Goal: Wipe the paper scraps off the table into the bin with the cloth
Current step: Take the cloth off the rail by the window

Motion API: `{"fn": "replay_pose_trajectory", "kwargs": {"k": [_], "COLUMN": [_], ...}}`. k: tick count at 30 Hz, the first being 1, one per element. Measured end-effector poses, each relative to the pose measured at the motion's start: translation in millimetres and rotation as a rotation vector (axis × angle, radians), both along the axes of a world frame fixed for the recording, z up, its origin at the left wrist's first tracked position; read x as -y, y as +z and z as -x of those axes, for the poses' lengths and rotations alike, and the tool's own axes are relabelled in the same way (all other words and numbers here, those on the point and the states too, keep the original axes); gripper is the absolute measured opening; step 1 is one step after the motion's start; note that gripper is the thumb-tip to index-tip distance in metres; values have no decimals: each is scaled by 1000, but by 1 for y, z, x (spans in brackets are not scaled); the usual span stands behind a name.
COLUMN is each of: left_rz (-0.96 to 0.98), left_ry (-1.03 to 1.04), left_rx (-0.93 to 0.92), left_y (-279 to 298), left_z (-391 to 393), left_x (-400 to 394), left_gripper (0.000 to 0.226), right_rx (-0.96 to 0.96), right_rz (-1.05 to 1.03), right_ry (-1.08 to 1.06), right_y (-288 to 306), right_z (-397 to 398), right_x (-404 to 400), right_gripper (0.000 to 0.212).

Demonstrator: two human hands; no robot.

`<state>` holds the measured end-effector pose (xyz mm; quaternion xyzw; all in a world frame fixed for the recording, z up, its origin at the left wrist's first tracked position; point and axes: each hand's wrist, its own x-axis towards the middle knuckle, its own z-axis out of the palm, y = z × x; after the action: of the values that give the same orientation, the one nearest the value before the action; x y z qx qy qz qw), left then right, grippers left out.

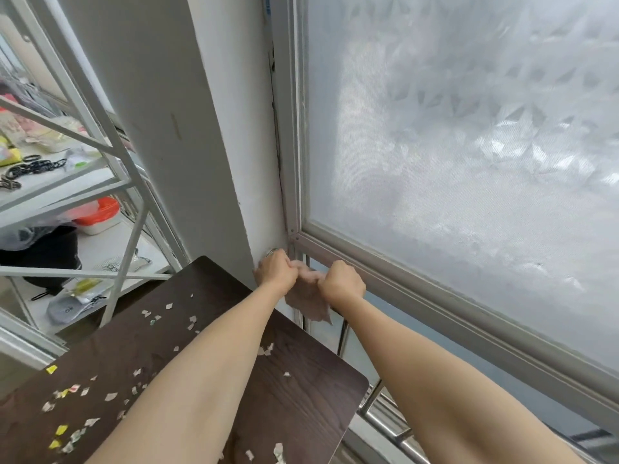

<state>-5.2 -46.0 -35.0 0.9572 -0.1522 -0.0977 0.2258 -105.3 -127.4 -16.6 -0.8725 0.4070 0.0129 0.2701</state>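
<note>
A dark wood table [301, 390] carries several white and yellow paper scraps [110, 396], mostly on its left and middle. A pinkish-beige cloth [308, 304] hangs in the air beyond the table's far edge, just under the window frame. My left hand [276, 271] is closed on the cloth's upper left part. My right hand [341, 283] is closed on its upper right part. Both forearms reach over the table. No bin is in view.
A frosted window [469, 145] with a grey frame fills the right. A metal railing [385, 420] runs below it beside the table's right edge. A white wall column [207, 145] stands behind. White shelving [83, 182] with clutter stands at the left.
</note>
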Motion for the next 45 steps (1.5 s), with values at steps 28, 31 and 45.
{"fn": "replay_pose_trajectory", "kwargs": {"k": [28,31,45], "left_rz": [243,350,445], "left_ry": [0,66,363], "left_rx": [55,42,24], "left_y": [127,131,101], "left_z": [17,21,65], "left_x": [-276,-308,-343], "left_gripper": [44,12,44], "right_rx": [321,328,427], "right_rz": [-43,-223,-314], "right_ry": [500,474,395], "right_y": [109,114,71], "right_z": [-27,-25,-21], "right_x": [-168,-185,-283], "right_gripper": [19,23,36]}}
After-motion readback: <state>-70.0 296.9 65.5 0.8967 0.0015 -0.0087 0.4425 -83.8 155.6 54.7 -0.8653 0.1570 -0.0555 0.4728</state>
